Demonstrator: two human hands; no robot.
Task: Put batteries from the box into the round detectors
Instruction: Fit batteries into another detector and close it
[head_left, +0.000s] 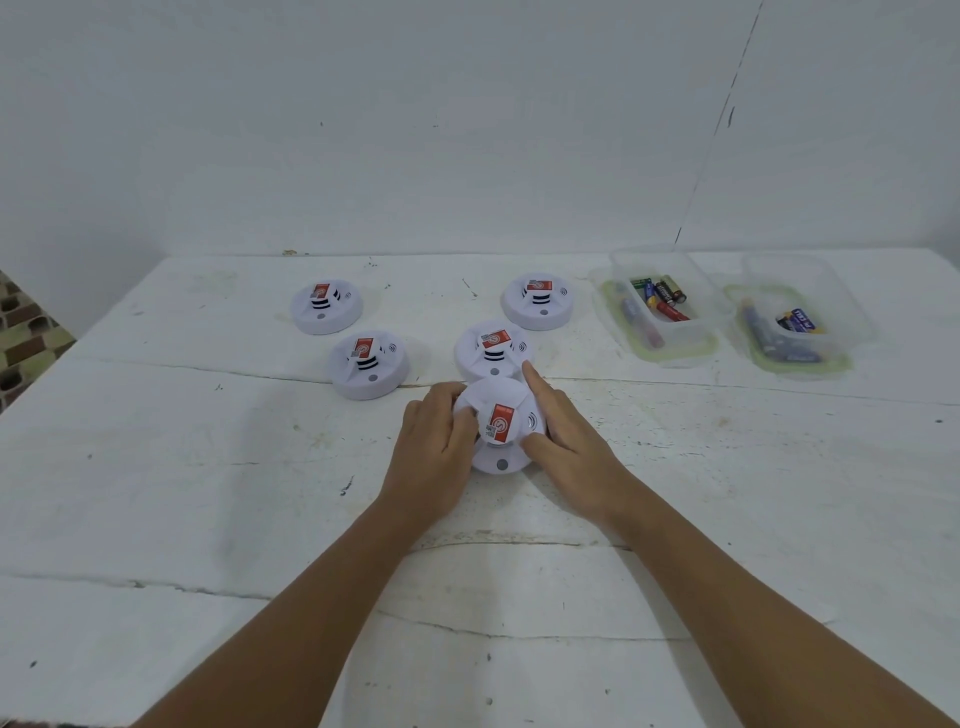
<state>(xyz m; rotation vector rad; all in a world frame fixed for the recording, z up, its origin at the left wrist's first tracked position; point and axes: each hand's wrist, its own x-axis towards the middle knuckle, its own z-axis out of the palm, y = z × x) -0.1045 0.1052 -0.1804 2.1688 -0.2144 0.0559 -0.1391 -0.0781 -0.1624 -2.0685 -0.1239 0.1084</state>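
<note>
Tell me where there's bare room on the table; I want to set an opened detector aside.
Bare table lies left of the left hand, and between the right hand and the battery boxes. The near edge beside the forearms is bare too. It is crowded in the middle, where the held detector touches another detector.

A white circled "S" marks the red label (502, 423) on the nearest detector (500, 426) (finer print unreadable).
</note>
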